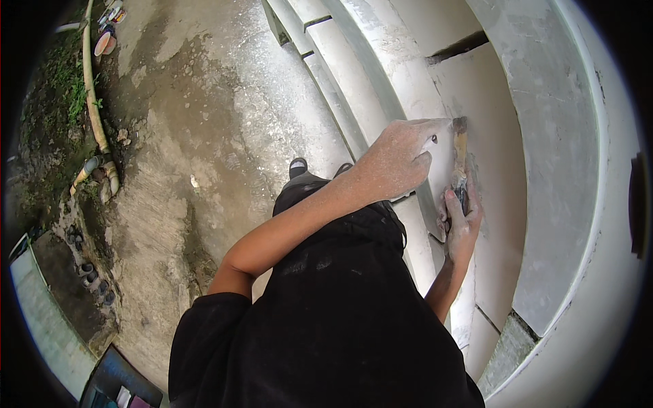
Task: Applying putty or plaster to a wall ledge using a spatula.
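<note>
The right hand point(462, 214) is closed around the handle of a brush point(460, 160), whose bristle end points up and away from the hand and touches the pale panel point(493, 204) of the wall. The left hand point(398, 163) lies flat, fingers together, pressed on the white ledge point(381, 88) just left of the brush; it holds nothing. Both hands are dusted white. As far as can be judged, the work is partway through: the panel around the brush looks smooth and evenly pale, while the band point(544, 170) to the right of the hands is patchy grey-white with streaks, and a dark gap point(459, 47) shows above the brush at the top of the panel. A second gap point(486, 316) shows below the right hand. Whether the pale surface is wet or dry cannot be told. To the left of the left hand, well apart, lies a rough concrete floor point(204, 136) with white spatter, and a bamboo pole point(92, 88) at its far edge.
</note>
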The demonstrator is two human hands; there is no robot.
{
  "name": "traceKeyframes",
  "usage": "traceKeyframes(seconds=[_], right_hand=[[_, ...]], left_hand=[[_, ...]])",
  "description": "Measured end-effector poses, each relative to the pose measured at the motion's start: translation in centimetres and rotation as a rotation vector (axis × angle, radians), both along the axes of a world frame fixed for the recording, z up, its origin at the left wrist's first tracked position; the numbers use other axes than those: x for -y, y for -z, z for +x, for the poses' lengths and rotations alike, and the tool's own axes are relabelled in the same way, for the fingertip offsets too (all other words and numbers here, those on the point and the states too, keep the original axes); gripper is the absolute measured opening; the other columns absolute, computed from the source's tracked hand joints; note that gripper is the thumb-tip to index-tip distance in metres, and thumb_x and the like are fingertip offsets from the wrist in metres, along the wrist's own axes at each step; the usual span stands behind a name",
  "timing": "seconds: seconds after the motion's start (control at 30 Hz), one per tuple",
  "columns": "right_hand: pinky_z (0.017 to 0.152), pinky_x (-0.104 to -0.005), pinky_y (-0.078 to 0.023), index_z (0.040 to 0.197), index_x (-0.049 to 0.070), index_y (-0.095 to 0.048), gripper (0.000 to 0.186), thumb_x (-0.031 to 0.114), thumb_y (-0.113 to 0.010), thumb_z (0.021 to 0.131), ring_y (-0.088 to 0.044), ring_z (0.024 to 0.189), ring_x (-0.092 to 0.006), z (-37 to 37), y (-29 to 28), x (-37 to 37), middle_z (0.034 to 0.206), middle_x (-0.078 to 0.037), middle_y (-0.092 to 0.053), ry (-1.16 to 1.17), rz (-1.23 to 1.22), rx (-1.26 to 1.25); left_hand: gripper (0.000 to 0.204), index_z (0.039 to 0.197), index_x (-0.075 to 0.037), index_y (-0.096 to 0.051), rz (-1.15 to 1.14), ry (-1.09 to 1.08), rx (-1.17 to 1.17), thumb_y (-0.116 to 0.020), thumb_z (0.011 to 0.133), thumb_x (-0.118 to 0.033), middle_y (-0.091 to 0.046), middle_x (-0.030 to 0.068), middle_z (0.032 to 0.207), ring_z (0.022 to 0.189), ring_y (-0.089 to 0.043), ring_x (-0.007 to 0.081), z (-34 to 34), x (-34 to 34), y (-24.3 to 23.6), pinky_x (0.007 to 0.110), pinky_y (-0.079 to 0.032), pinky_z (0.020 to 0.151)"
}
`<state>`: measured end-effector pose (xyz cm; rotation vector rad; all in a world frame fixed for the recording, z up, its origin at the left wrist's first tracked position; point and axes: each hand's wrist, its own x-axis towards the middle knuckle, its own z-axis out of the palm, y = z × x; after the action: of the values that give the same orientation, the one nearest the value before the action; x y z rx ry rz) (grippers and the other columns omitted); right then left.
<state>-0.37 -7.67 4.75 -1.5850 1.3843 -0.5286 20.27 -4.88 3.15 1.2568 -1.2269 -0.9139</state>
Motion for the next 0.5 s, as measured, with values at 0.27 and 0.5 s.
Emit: traceKeyframes(seconds=[0.27, 0.5], right_hand=[[0.044, -0.0215, -0.029, 0.146, -0.003, -0.042, 0.057, 0.021, -0.06, 0.097, -0.039, 0.053, -0.004, 2.8, 1.1, 0.2, 0.07, 0.003, -0.047, 0.086, -0.072, 0.129], [0.044, -0.0202, -0.031, 0.141, -0.005, -0.048, 0.049, 0.017, -0.056, 0.098, -0.044, 0.053, -0.0028, 3.5, -0.1, -0.9, 0.079, -0.003, -0.062, 0.081, -0.113, 0.142]], left_hand=[[0.068, 0.139, 0.023, -0.029, -0.143, 0.018, 0.257, -0.052, 0.078, 0.003, -0.033, 0.0431, 0.142, 0.139, -0.031, 0.05, -4.6, 2.5, 3.5, 0.045, -0.029, 0.117], [0.066, 0.136, 0.024, -0.031, -0.295, -0.005, 0.306, -0.057, 0.081, 0.0, -0.048, 0.0413, 0.124, 0.122, -0.045, 0.0509, -5.4, 1.9, 3.5, 0.049, -0.037, 0.108]])
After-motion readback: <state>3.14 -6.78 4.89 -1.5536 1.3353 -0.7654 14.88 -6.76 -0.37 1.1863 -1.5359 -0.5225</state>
